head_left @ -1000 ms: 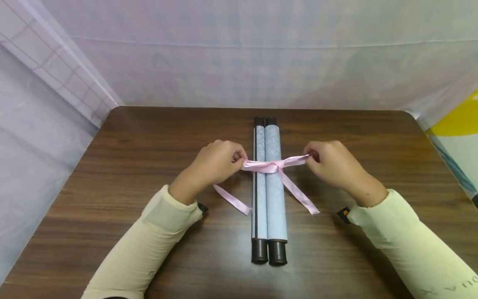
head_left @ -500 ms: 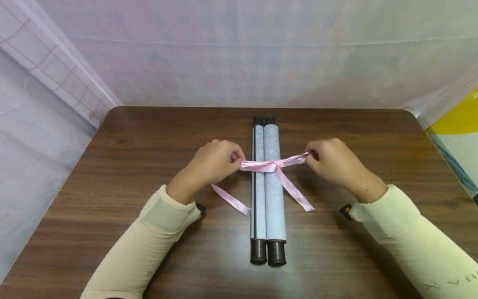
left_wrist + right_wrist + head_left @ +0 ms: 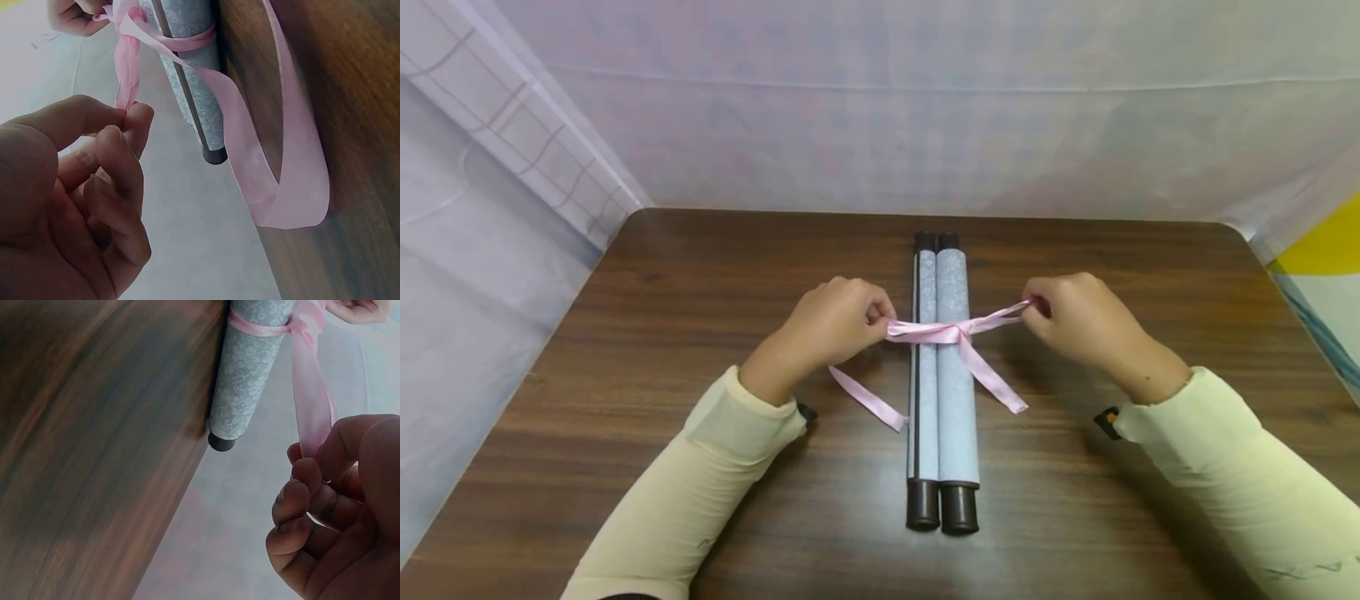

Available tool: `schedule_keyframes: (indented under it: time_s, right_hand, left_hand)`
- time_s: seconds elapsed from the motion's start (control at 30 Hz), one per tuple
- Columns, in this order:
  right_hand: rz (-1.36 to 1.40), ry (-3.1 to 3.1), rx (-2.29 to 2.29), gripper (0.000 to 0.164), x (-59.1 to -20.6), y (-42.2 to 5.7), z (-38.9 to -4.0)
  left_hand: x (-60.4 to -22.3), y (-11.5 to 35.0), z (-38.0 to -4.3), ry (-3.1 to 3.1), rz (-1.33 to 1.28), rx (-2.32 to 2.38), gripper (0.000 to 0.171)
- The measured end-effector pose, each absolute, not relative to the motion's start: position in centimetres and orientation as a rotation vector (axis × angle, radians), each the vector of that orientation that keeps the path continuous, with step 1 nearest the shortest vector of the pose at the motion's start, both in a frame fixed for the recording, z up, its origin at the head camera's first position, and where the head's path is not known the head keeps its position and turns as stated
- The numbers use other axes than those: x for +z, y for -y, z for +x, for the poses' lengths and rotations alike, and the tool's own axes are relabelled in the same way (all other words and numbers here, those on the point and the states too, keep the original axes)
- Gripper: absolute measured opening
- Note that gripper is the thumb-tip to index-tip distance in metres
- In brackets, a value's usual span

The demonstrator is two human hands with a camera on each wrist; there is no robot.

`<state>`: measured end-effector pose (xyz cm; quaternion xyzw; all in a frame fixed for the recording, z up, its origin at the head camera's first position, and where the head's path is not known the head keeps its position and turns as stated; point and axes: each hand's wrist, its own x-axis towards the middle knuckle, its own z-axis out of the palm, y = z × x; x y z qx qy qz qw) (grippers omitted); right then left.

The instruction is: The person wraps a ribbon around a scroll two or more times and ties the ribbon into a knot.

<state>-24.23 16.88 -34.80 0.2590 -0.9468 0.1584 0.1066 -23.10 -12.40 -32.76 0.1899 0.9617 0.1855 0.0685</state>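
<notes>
A scroll [image 3: 958,417], rolled from both ends into two pale blue-grey floral rolls with dark knobs, lies lengthwise on the table. Pink satin ribbon [image 3: 988,375] crosses its middle and meets in a knot on the right-hand roll. The left hand [image 3: 838,325] pinches a ribbon loop left of the scroll, between thumb and index finger. On the other side, the right hand [image 3: 1086,329] pinches another stretch of ribbon, pulled out and slightly raised. One tail slants down to the right; in the left wrist view a long ribbon length [image 3: 300,169] hangs in a bend.
The brown wood-grain table [image 3: 700,517] reaches a pale curtain [image 3: 880,125] at its far edge. White sheeting [image 3: 467,275] hangs at the left. A yellow patch [image 3: 1326,237] shows beyond the right edge.
The right hand has drawn slightly right and up, lengthening the ribbon on its side. The lower right tail has become shorter. The left hand holds nearly still.
</notes>
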Motion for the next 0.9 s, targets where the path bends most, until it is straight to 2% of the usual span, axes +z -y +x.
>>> schedule_keyframes:
  time_s: [0.9]
  right_hand:
    - [0.756, 2.823, 0.460, 0.013, -36.7, -19.2, -24.2]
  left_hand:
    - [-33.7, 12.4, -23.5, -2.900, 0.607, 0.441, 0.005]
